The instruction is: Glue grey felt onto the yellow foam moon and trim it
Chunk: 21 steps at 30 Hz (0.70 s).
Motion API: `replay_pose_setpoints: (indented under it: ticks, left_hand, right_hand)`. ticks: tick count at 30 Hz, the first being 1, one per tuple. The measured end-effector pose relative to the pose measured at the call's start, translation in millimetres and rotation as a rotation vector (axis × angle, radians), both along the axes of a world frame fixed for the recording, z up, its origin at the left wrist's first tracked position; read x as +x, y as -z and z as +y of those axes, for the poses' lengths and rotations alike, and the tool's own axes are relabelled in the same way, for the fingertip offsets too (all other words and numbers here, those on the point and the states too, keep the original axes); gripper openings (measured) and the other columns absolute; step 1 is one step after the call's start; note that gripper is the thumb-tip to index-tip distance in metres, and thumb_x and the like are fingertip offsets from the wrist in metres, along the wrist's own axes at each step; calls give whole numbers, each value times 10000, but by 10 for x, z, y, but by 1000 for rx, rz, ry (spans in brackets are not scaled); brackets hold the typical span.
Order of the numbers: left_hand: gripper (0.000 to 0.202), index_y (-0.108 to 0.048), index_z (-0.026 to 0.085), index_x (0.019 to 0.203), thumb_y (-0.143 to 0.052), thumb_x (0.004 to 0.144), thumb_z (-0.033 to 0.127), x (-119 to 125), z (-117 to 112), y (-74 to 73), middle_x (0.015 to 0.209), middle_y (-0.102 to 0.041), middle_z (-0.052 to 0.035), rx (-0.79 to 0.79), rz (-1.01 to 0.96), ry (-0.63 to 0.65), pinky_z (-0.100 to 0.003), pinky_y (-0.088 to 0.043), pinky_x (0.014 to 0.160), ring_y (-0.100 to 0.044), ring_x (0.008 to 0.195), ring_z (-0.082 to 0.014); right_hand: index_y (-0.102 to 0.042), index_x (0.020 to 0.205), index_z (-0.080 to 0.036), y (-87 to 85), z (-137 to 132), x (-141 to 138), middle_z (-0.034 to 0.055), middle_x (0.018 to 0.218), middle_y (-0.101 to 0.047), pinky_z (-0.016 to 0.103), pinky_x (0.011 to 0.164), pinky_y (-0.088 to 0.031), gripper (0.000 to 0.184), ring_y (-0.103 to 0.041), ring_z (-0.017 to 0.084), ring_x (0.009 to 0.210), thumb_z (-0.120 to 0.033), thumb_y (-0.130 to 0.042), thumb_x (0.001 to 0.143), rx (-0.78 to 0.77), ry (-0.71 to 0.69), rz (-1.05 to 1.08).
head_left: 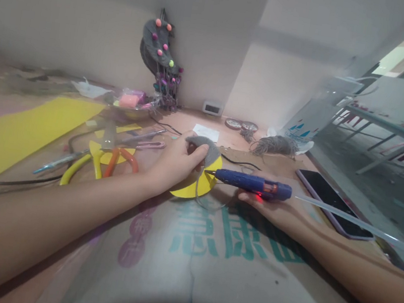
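Observation:
My left hand (175, 164) is closed on a yellow paper disc (197, 183) partly wrapped in grey yarn (207, 150), with the thumb pressing on the yarn. My right hand (271, 206) grips a blue glue gun (253, 183) that lies level. Its nozzle points left and touches the disc's edge. A red light glows on the gun, and a clear glue stick (357, 224) juts out of its back end to the right. A loose strand of yarn hangs below the disc.
Printed cardboard (210, 253) covers the desk. At the left lie scissors with orange and yellow handles (110, 161), a pen (55, 163), yellow sheets (20, 133) and a cable. A phone (333, 202) lies right, a grey yarn bundle (274, 144) behind, a beaded grey ornament (161, 55) in the corner.

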<state>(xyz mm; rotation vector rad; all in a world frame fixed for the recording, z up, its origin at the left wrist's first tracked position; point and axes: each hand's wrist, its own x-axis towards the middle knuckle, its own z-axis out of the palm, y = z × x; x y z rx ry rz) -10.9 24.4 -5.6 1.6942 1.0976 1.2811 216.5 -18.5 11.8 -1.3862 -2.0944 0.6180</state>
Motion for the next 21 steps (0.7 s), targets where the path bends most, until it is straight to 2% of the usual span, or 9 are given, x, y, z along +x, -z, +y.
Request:
replay_pose_setpoints:
  ticks: [5,10,16,21]
  left_hand:
    - [197,-511,184,689,-504,842,307,3,16,22,547,-535,42,-1,6,-1,-226,-390,530,-501,498,-103]
    - [191,-509,184,694,-502,840,308,2,17,26,555,-538,40,-6,4,4,-224,-390,530,-508,507,-104]
    - [201,-500,185,691,-499,846,312,-4,26,20,551,-542,39,-17,-11,23,-219,-394,510,-508,488,-98]
    - [212,-504,185,688,-501,847,324,3,36,30,550,-534,43,-38,-36,41,-213,-399,504,-506,487,-96]
  right_hand:
    - [-594,773,-254,-1,14,-12,19,731,-632,311,589,-455,250,-585,203,672,-500,-637,761,-20,-14,3]
    - [-596,718,-258,-2,21,-5,15,646,-609,303,537,-437,241,-564,193,594,-489,-661,728,29,33,-21]
    - [-604,806,-266,31,27,4,24,759,-662,332,632,-504,225,-615,222,713,-483,-642,761,10,30,21]
    - [-599,795,-249,31,35,1,21,746,-644,328,614,-505,211,-609,217,723,-457,-625,770,-17,11,12]
